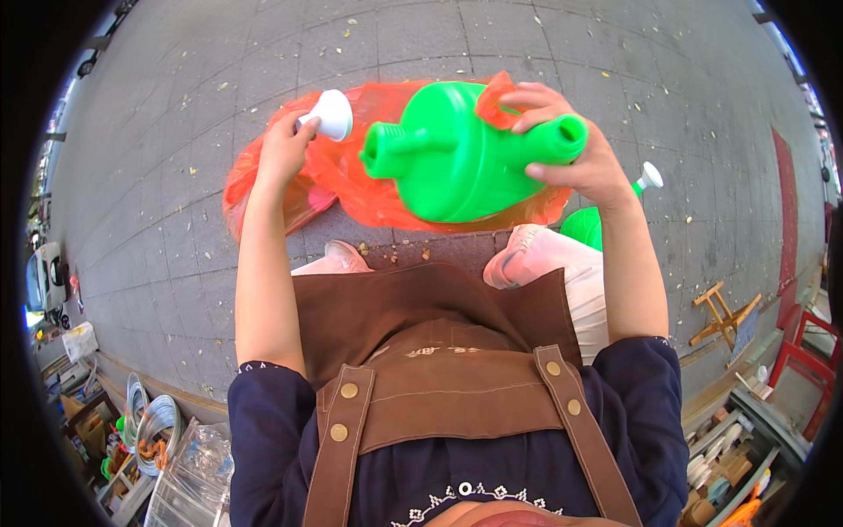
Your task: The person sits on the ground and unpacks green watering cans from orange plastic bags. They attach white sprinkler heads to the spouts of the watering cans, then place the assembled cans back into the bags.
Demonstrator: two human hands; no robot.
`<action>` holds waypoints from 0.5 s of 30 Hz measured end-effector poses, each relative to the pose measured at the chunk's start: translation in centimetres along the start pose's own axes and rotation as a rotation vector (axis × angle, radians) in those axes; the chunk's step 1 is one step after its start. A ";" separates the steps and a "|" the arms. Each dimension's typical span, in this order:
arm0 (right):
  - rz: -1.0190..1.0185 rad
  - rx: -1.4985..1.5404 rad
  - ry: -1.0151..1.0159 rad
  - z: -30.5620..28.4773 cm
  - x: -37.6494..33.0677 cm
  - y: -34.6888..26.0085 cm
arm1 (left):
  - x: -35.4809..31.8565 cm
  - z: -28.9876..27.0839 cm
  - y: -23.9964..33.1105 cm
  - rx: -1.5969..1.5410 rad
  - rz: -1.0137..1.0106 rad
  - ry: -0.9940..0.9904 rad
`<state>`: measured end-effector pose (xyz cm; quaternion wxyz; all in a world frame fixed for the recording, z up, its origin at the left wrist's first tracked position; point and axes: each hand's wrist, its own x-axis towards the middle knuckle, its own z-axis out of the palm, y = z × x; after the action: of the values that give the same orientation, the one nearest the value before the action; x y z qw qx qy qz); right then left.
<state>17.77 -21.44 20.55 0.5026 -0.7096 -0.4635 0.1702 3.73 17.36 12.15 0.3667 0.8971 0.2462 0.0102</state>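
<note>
A: Where's the left hand?
B: At the end of a forearm reaching almost straight ahead, fingers pinched on the narrow end of a white cone-shaped piece.
A: And the right hand?
B: Turned inward, thumb below and fingers above, wrapped around the right-hand neck of the green can.
A: Where's the can?
B: Between the hands, over the orange-red plastic bag on the pavement.
</note>
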 end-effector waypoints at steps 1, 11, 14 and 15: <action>-0.034 0.012 0.047 -0.5 -0.3 -1.3 | -1.2 -0.8 0.8 -0.303 -0.056 0.036; -0.157 0.087 0.249 5.6 -2.6 -10.6 | -15.1 -4.5 12.7 -1.883 0.140 -0.346; -0.055 0.013 0.217 7.3 -2.4 -12.4 | -18.7 -4.5 17.1 -1.740 0.365 -0.427; -0.021 0.019 0.210 7.7 -2.6 -13.0 | -19.8 -4.4 18.6 -1.645 0.447 -0.360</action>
<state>4.62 -18.45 27.93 0.5570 -0.7137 -0.4141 0.0942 -6.43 0.02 30.92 0.9212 0.3626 -0.0829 0.1145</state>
